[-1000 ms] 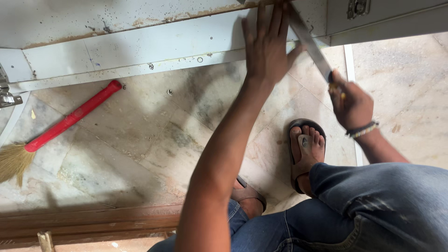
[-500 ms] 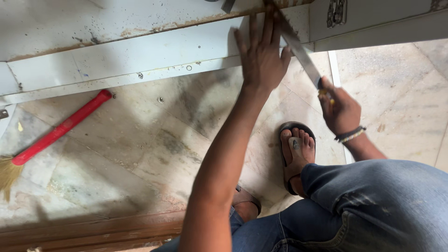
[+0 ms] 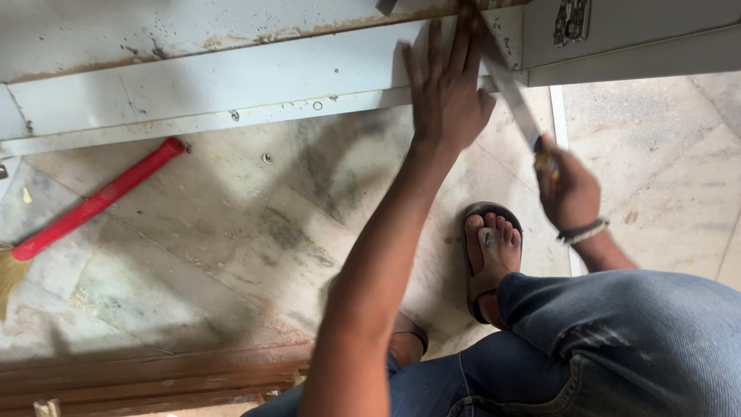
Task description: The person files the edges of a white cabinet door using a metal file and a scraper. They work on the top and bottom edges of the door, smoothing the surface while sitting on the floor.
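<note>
The left hand (image 3: 448, 93) lies flat and open on the white panel (image 3: 231, 85). Just right of it, the right hand (image 3: 567, 189) grips a saw (image 3: 509, 93), blade against the panel's edge. The blade looks thin and springy, best held by its handle.

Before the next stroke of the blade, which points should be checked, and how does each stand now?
1. Left hand flat on the white painted board: ok.
2. Right hand closed on the handle of the long metal blade: ok.
3. Left fingers apart from the blade: not ok, very close.
4. Sandalled foot away from the blade: ok.
5. Blade's contact with the board: cannot tell.
</note>
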